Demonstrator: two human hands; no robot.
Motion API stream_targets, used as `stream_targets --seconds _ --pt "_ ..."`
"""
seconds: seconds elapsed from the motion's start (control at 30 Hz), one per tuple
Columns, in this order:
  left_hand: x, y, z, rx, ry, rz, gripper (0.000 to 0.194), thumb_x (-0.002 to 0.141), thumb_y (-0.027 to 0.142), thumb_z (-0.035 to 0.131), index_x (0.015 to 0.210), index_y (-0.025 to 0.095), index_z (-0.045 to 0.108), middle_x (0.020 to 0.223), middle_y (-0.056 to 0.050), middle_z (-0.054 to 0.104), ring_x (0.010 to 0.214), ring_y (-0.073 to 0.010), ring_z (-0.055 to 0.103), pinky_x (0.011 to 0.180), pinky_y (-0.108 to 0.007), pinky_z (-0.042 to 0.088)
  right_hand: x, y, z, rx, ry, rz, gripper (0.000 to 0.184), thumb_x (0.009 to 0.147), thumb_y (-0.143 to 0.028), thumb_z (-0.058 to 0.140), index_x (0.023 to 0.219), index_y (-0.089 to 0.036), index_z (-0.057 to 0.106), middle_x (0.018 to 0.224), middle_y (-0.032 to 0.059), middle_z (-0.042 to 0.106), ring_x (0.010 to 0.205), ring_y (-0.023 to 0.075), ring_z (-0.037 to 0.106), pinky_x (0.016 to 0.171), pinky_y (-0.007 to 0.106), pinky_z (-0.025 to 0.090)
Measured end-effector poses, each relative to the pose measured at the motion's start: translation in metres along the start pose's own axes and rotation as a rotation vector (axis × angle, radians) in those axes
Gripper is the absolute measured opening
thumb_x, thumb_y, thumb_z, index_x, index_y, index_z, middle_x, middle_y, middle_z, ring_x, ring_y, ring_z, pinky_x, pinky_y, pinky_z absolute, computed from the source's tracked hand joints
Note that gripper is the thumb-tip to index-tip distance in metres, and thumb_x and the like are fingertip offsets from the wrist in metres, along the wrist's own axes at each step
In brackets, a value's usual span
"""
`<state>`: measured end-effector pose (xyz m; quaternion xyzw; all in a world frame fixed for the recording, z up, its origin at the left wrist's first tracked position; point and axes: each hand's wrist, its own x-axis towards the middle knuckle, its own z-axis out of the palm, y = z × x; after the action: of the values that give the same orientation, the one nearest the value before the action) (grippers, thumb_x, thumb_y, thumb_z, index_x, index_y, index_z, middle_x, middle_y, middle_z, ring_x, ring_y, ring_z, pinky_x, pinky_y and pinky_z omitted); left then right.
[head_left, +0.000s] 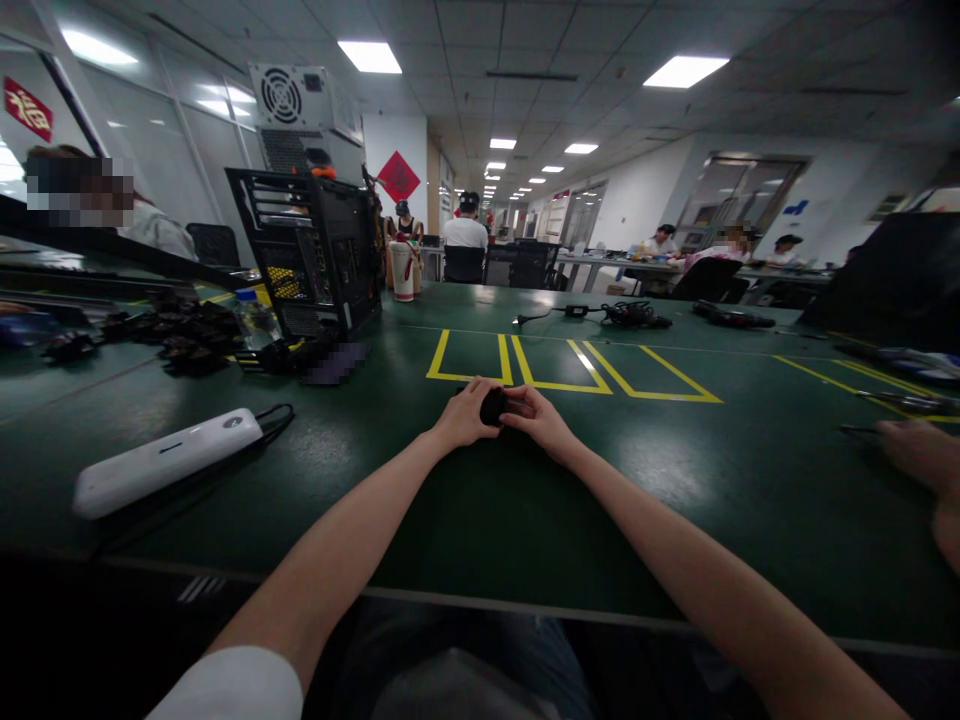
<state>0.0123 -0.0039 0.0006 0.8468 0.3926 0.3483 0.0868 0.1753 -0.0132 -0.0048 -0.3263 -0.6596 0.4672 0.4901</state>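
Just in front of the yellow tape marks, both my hands meet over the green table (517, 520). Between them is a small black object (493, 406), whose kind I cannot make out. My left hand (463, 414) is closed round its left side, fingers curled over the top. From the right, my right hand (534, 418) pinches its edge with thumb and fingertips. Much of the object is hidden by the fingers. Yellow tape outlines (566, 388) on the tabletop lie right behind the hands.
A white elongated device (169, 462) with a black strap lies left. Behind it stand an open black computer case (315, 250), a bottle (257, 320) and a paper cup (403, 270). Coiled black cables (634, 314) lie farther back. Another person's hand (919, 450) is at far right.
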Motion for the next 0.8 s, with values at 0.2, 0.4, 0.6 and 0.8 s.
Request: stream_targets --seconds 0.2,0.4,0.6,0.8 --pt "-0.0001 0.0000 0.0002 -0.002 0.001 -0.007 0.056 0.057 0.026 0.065 0.107 0.024 0.038 0.107 -0.002 0.042 0.094 -0.0198 0.049 0.078 -0.034 0.042 -0.0004 0.0010 0.0010 0.002 0.022 0.007 0.026 0.063 -0.024 0.062 0.086 -0.021 0.049 0.094 0.0005 0.055 0.089 0.0140 0.055 0.087 0.036 0.041" --pt "-0.0007 0.0013 -0.0022 -0.002 -0.004 0.002 0.058 0.057 0.026 0.065 0.107 0.023 0.037 0.107 -0.002 0.042 0.092 -0.0202 0.049 0.076 -0.034 0.043 -0.0003 0.0008 -0.0008 -0.015 0.008 0.043 0.036 0.063 -0.023 0.063 0.096 -0.020 0.050 0.100 0.0035 0.055 0.095 0.0162 0.054 0.089 0.037 0.040" --pt "-0.0006 0.0031 -0.0035 0.014 -0.026 -0.031 0.058 0.057 0.026 0.065 0.107 0.024 0.037 0.108 -0.002 0.042 0.093 -0.0208 0.049 0.076 -0.034 0.043 -0.0019 -0.0010 0.0002 0.034 -0.008 0.038 0.034 0.059 -0.020 0.065 0.088 -0.021 0.048 0.104 0.0016 0.054 0.095 0.0150 0.055 0.089 0.036 0.040" --pt "-0.0001 0.0024 -0.0029 0.029 -0.013 -0.011 0.057 0.057 0.028 0.064 0.107 0.023 0.037 0.107 -0.002 0.042 0.091 -0.0201 0.050 0.073 -0.033 0.044 -0.0009 -0.0025 0.0009 0.004 0.017 0.032 0.031 0.063 -0.022 0.063 0.090 -0.021 0.049 0.099 0.0021 0.056 0.092 0.0155 0.056 0.088 0.037 0.041"
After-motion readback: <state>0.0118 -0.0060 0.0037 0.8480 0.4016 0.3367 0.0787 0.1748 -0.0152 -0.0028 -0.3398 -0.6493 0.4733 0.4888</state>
